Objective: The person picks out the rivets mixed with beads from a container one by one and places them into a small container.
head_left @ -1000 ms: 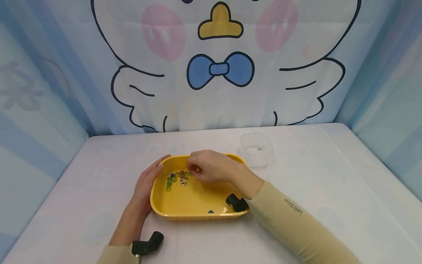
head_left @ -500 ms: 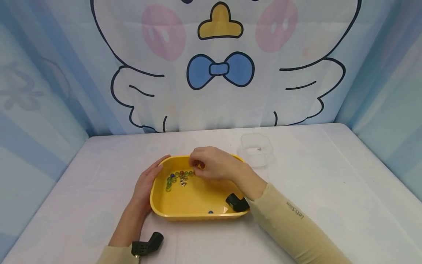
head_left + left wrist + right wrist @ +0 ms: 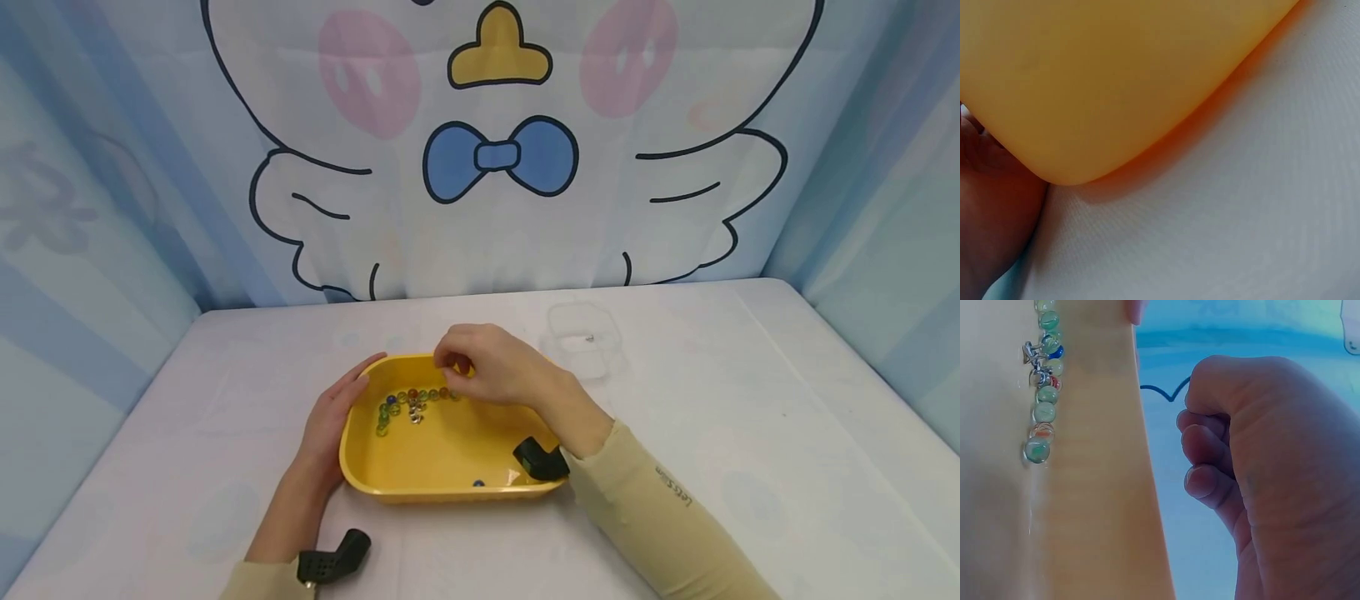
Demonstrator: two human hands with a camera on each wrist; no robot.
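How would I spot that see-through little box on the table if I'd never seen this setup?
Start at the yellow tray in the middle of the white table. Look just past its far right corner, beyond the right hand: the clear plastic box sits there. Unlike the tray full of coloured marbles, it is transparent, small and nearly empty.

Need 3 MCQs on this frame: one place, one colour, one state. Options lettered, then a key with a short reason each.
1. Where is the clear container?
A. behind and right of the tray
B. inside the tray
C. left of the tray

2. What colour is the tray?
A. blue
B. yellow
C. white

3. What is the left hand doing?
A. hangs in the air
B. rests on the tray's left rim
C. holds the clear container

Key: 1 A, it stands on the table beyond the tray's far right corner. 2 B, both views show yellow. 3 B, fingers lie along the rim.
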